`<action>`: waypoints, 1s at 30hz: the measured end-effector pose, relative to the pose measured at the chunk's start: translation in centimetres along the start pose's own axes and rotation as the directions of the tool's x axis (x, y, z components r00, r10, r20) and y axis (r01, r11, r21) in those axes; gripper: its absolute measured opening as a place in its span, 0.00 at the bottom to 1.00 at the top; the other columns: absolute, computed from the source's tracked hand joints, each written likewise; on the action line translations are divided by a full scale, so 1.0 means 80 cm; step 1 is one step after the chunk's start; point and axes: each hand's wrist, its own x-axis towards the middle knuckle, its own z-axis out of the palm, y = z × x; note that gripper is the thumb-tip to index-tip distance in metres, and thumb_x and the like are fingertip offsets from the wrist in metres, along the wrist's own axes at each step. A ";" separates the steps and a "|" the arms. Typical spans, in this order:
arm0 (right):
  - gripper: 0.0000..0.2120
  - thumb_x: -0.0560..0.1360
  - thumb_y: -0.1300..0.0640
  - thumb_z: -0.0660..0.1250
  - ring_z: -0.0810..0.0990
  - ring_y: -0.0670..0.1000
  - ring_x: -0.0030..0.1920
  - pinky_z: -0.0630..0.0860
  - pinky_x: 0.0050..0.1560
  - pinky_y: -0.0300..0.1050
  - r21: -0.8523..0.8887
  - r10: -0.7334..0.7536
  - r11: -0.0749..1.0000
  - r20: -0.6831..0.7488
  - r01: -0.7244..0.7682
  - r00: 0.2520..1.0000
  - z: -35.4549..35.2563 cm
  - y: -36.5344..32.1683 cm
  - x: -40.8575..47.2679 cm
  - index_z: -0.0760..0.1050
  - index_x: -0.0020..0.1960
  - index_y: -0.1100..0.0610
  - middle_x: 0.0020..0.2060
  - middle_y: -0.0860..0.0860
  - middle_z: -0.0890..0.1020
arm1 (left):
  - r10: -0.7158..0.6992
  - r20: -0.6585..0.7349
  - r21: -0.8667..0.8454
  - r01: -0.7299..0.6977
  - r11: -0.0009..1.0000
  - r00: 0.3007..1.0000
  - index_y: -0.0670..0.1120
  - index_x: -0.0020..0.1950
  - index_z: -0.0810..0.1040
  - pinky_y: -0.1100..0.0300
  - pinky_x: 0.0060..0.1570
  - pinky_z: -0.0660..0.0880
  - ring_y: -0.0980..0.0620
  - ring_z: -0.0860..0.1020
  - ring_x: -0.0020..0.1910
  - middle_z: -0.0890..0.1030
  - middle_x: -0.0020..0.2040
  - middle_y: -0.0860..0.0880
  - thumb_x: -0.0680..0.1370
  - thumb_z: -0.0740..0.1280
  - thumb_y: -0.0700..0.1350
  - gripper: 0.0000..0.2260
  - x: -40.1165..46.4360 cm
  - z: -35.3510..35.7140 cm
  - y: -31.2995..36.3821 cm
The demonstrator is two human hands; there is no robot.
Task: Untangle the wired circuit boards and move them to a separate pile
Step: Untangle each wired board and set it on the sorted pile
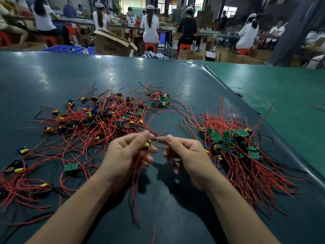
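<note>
Head view showed your two forearms reaching in from the bottom edge, both hands lifted just above the dark mat (52,76). Your left hand (126,155) had its fingers curled round one wired board (146,145), a yellow capacitor showing between thumb and forefinger, with its red leads (135,191) hanging down past your palm toward you. That grip seemed meant to keep the board steady and clear of the rest. Your right hand (184,155) pinched the end of a red wire (159,136) between thumb and forefinger, the other fingers folded under; I judged you were drawing that lead free of the clump behind it. The motion blur made it hard to tell whether that wire belonged to the held board or to another.

Just beyond your left hand lay the tangled heap (98,120), boards and capacitors knotted among red and black wires, spreading leftward to loose pieces near the mat's edge. To your right sat the sorted pile (235,147), its green boards bunched together and its leads fanned roughly one way, which suggested each freed piece was laid down aligned. The held board was between the two, nearer the heap, so the move across was not yet made.

Farther off, seated workers (149,23) faced long benches among cardboard boxes (110,44).
</note>
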 end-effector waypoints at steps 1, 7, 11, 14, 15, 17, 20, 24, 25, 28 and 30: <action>0.11 0.77 0.52 0.65 0.69 0.44 0.25 0.64 0.21 0.35 0.023 0.003 1.000 0.041 -0.004 0.999 0.002 -0.002 -0.003 0.85 0.48 0.56 0.28 0.48 0.75 | -0.017 0.054 0.052 0.015 0.999 0.998 0.43 0.41 0.84 0.66 0.22 0.72 0.53 0.75 0.22 0.81 0.31 0.43 0.73 0.67 0.49 0.11 -0.002 0.002 -0.003; 0.09 0.69 0.49 0.71 0.61 0.44 0.23 0.57 0.22 0.34 -0.040 -0.013 0.999 0.037 0.015 0.999 0.004 -0.002 -0.004 0.84 0.37 0.55 0.23 0.47 0.70 | -0.080 0.180 0.142 0.055 0.988 0.980 0.41 0.44 0.82 0.66 0.20 0.69 0.51 0.74 0.20 0.78 0.28 0.42 0.73 0.66 0.51 0.14 -0.006 0.002 -0.007; 0.10 0.67 0.50 0.72 0.61 0.44 0.22 0.57 0.23 0.33 0.061 0.003 0.998 -0.049 0.000 0.999 0.005 0.001 0.001 0.85 0.39 0.56 0.22 0.48 0.70 | -0.092 0.247 0.140 0.059 0.988 0.965 0.44 0.40 0.84 0.65 0.20 0.69 0.51 0.74 0.20 0.78 0.28 0.42 0.73 0.65 0.51 0.12 -0.007 0.002 -0.006; 0.10 0.66 0.50 0.74 0.59 0.45 0.21 0.55 0.23 0.34 0.136 0.037 0.991 -0.181 -0.012 0.983 0.005 0.004 0.007 0.85 0.39 0.57 0.21 0.48 0.65 | -0.123 0.263 0.176 0.078 0.981 0.957 0.46 0.37 0.84 0.65 0.20 0.69 0.52 0.73 0.20 0.78 0.28 0.43 0.73 0.66 0.51 0.12 -0.007 0.003 -0.007; 0.08 0.67 0.52 0.74 0.58 0.45 0.21 0.55 0.22 0.35 0.159 0.044 0.987 -0.230 -0.008 0.972 0.004 0.004 0.009 0.85 0.37 0.58 0.21 0.48 0.64 | -0.134 0.270 0.192 0.083 0.978 0.954 0.46 0.37 0.84 0.66 0.20 0.68 0.52 0.73 0.20 0.78 0.28 0.43 0.73 0.66 0.51 0.12 -0.007 0.003 -0.007; 0.07 0.70 0.57 0.73 0.58 0.45 0.20 0.55 0.20 0.35 0.189 0.043 0.982 -0.351 0.026 0.936 -0.003 0.004 0.013 0.84 0.36 0.59 0.20 0.48 0.64 | -0.149 0.297 0.224 0.083 0.971 0.943 0.46 0.37 0.84 0.66 0.20 0.68 0.52 0.74 0.20 0.78 0.28 0.43 0.72 0.66 0.51 0.11 -0.008 0.004 -0.008; 0.08 0.73 0.62 0.73 0.59 0.44 0.20 0.57 0.20 0.34 0.145 -0.030 0.982 -0.521 0.123 0.853 -0.013 0.005 0.018 0.82 0.35 0.60 0.20 0.47 0.65 | -0.169 0.337 0.264 0.079 0.961 0.926 0.47 0.37 0.84 0.66 0.21 0.69 0.53 0.74 0.21 0.79 0.28 0.43 0.72 0.66 0.51 0.11 -0.009 0.005 -0.010; 0.05 0.74 0.62 0.73 0.64 0.42 0.22 0.63 0.24 0.34 0.001 -0.157 0.977 -0.671 0.213 0.725 -0.021 0.001 0.023 0.83 0.39 0.60 0.21 0.44 0.71 | -0.185 0.366 0.307 0.069 0.949 0.912 0.47 0.36 0.83 0.67 0.20 0.67 0.53 0.73 0.20 0.78 0.28 0.44 0.74 0.68 0.50 0.11 -0.010 0.002 -0.008; 0.05 0.74 0.62 0.72 0.64 0.42 0.22 0.62 0.23 0.34 0.047 -0.128 0.972 -0.714 0.230 0.688 -0.029 -0.001 0.025 0.82 0.40 0.61 0.21 0.44 0.72 | -0.183 0.360 0.318 0.064 0.946 0.915 0.46 0.35 0.83 0.68 0.20 0.66 0.54 0.72 0.19 0.78 0.27 0.44 0.75 0.69 0.48 0.10 -0.010 0.000 -0.008; 0.08 0.77 0.60 0.69 0.64 0.43 0.20 0.60 0.20 0.33 0.191 -0.060 0.939 -0.731 0.288 0.679 -0.047 -0.010 0.022 0.80 0.40 0.60 0.22 0.47 0.71 | -0.111 0.266 0.216 0.053 0.975 0.958 0.45 0.36 0.83 0.68 0.19 0.65 0.53 0.70 0.18 0.77 0.27 0.44 0.74 0.67 0.48 0.10 -0.008 -0.003 -0.009; 0.11 0.79 0.57 0.67 0.66 0.42 0.20 0.61 0.19 0.33 0.130 -0.118 0.958 -0.636 0.256 0.763 -0.040 -0.007 0.018 0.80 0.39 0.59 0.23 0.47 0.73 | -0.033 0.188 0.109 0.012 0.994 0.982 0.45 0.39 0.83 0.66 0.20 0.66 0.52 0.70 0.18 0.78 0.30 0.43 0.73 0.65 0.50 0.11 -0.003 -0.003 -0.008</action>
